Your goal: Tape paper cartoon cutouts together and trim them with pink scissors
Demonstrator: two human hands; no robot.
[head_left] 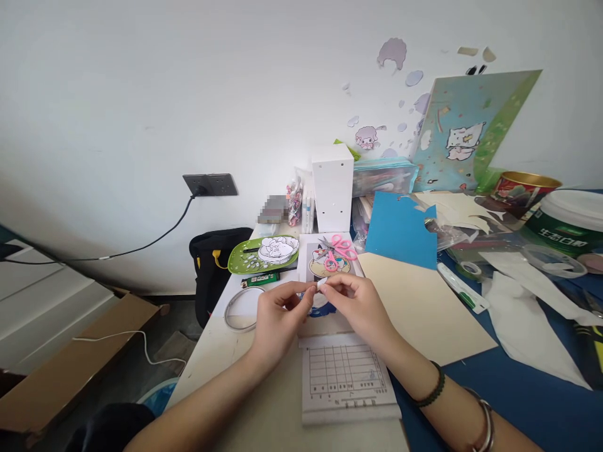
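Note:
My left hand [279,321] and my right hand [357,304] meet over the desk, fingertips pinched together on a small white piece [321,283]. Which hand carries its weight I cannot tell. Below the hands lies a printed grid pad [346,376]. Just beyond them are pink scissors [340,248] on a cartoon picture sheet [330,263], partly hidden by my fingers. A clear tape ring [240,307] lies left of my left hand.
A green tray [245,260] with cutouts, a lighter [260,280], a white box [332,187], blue card [400,229], a beige sheet [424,301], a white correction tape [461,289], tubs [570,220] at right. A black bag [211,263] and cardboard [70,358] stand off the desk's left edge.

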